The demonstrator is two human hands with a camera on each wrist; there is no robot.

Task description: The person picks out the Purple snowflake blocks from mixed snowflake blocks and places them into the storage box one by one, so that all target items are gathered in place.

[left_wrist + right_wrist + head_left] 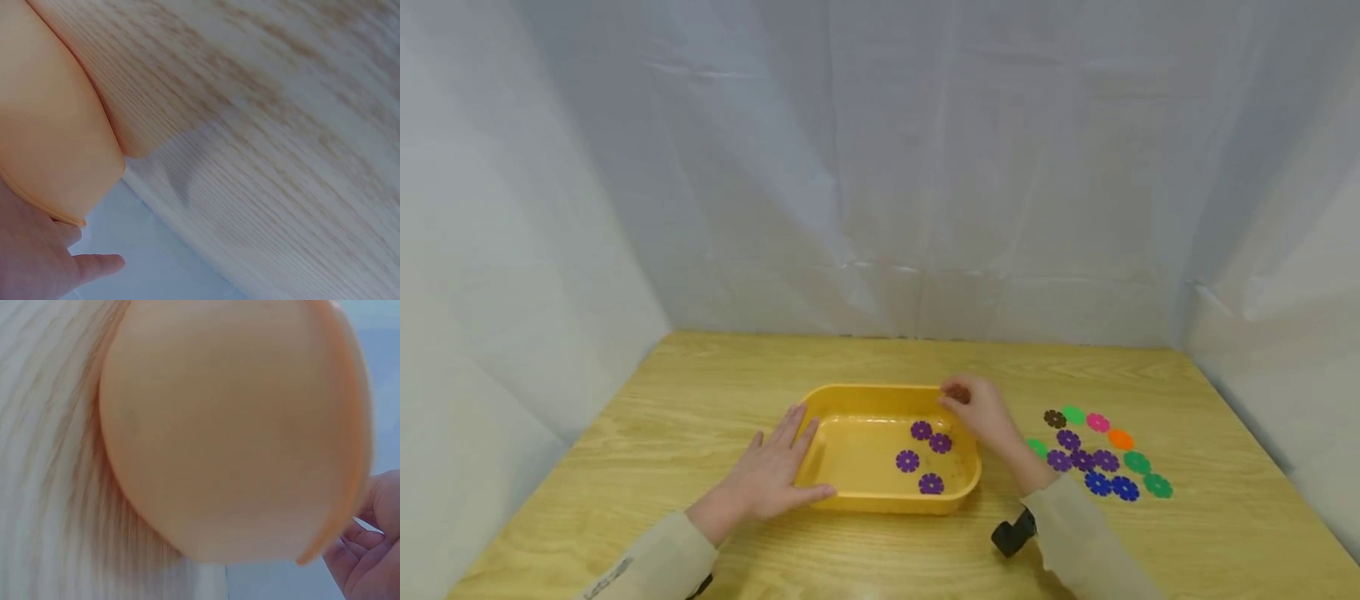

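1. Fingers of the left hand [765, 477] lie flat and spread against the near-left wall of the yellow tub [850, 500], thumb along its front rim, steadying it on the wooden table [700, 375]
2. Right hand [981, 410] hovers over the tub's far-right corner, fingertips bunched; something brownish may be pinched there, but I cannot tell for sure
3. Four purple flower discs [907, 461] already lie inside the tub
4. More coloured discs [1097, 454] sit in a cluster on the table, right of the tub
5. Good form, I'd say: keep that left palm pressing so the tub can't slide, and release low over the open middle
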